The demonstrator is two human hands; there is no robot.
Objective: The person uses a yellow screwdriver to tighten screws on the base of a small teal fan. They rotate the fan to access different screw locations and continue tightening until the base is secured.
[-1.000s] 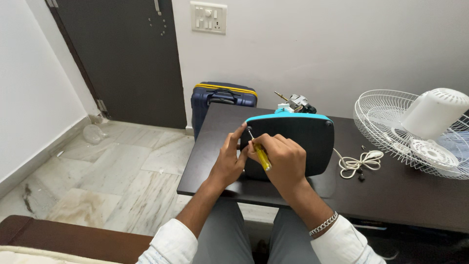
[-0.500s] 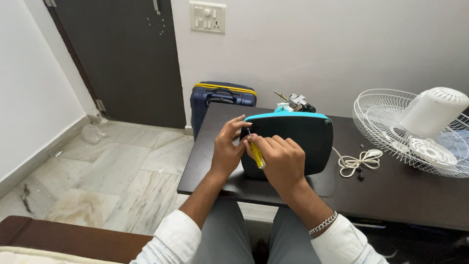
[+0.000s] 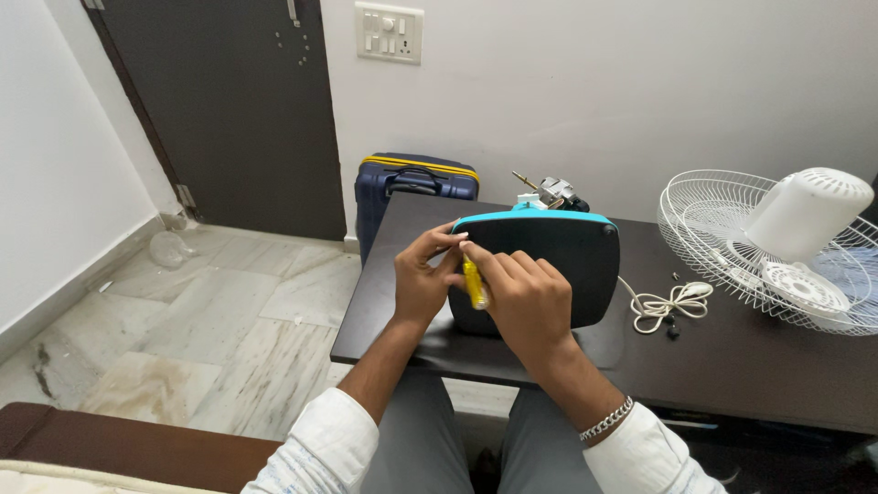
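1. A black fan base (image 3: 558, 274) with a turquoise rim stands tilted up on its edge on the dark worktop (image 3: 732, 366), near the worktop's front left corner.
2. The right hand (image 3: 526, 297), its grip clenched around a yellow-handled screwdriver (image 3: 474, 284), sits against the base's left part; the tool's tip is hidden between the hands.
3. The left hand (image 3: 422, 274) rests on the base's left edge, fingers curled at its upper left corner, touching the right hand. Whether it grasps the base or merely steadies it cannot be told.
4. A motor assembly (image 3: 553, 194) shows just behind the base's top rim.
5. A coiled white cord (image 3: 672, 302) lies right of the base, with small dark screws (image 3: 674, 331) beside it.
6. Further right lie a white wire fan guard (image 3: 732, 238) and a white motor cover (image 3: 809, 215).
7. A navy suitcase (image 3: 412, 187) stands on the floor behind the worktop, left of the base.
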